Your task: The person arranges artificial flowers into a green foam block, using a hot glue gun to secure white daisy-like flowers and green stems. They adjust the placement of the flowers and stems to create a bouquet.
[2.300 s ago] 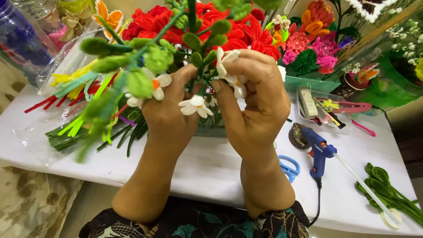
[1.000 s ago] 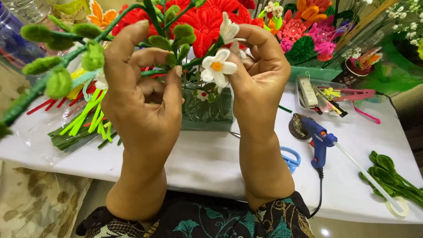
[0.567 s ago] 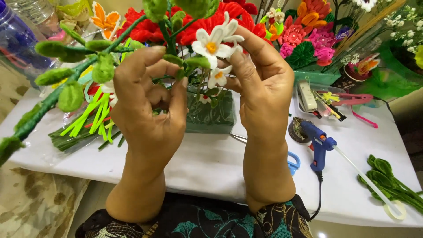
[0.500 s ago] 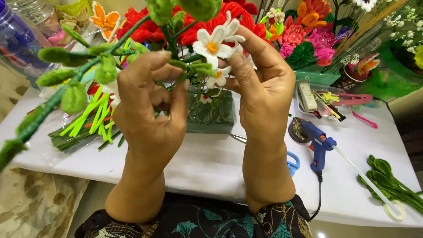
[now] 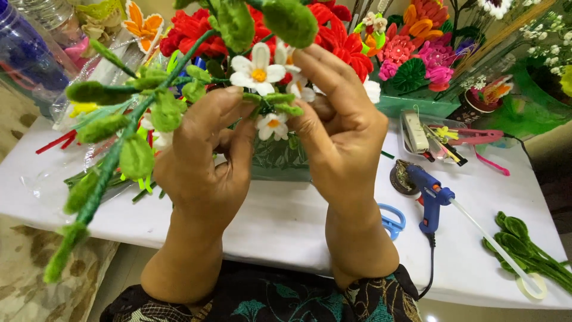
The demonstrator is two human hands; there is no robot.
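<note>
While both hands are raised close to the camera over the white counter [image 5: 280, 214], the left hand [image 5: 202, 161] & right hand [image 5: 339, 137] pinch the same thing: a pipe-cleaner flower sprig [image 5: 262, 89], small white daisies w/ yellow centres on fuzzy green stems. Left hand is curled narrow, thumb & forefinger closed on the stem just under the top daisy [image 5: 257, 70]; right hand likewise closed, fingertips on the green bit beside a lower daisy [image 5: 271, 124], the 2 hands nearly touching at the tips. A long leafy green branch [image 5: 113, 149] runs from the grip down-left, past the counter edge, appears joined to the sprig but exact join hidden by fingers. Judgement on handling: v. light, soft fuzzy surface so not slippery, wire core prob. bends & keeps shape; petals look easy to crush or skew, so best hold is on the stem/wrapped joint, not on the blooms; long branch likely to sway and lever the grip, so support near the junction. Behind the hands: red flowers [image 5: 333, 36], pink & orange ones in a green tray [image 5: 417, 104], dark green block [image 5: 280, 158] partly hidden. On counter right: blue glue gun [image 5: 432, 194] on its stand w/ cord, blue scissors [image 5: 392, 222] partly behind right wrist, loose green leaf stems [image 5: 527, 250], small box of tools [image 5: 441, 134]. Far left: blue bottle [image 5: 27, 56].
</note>
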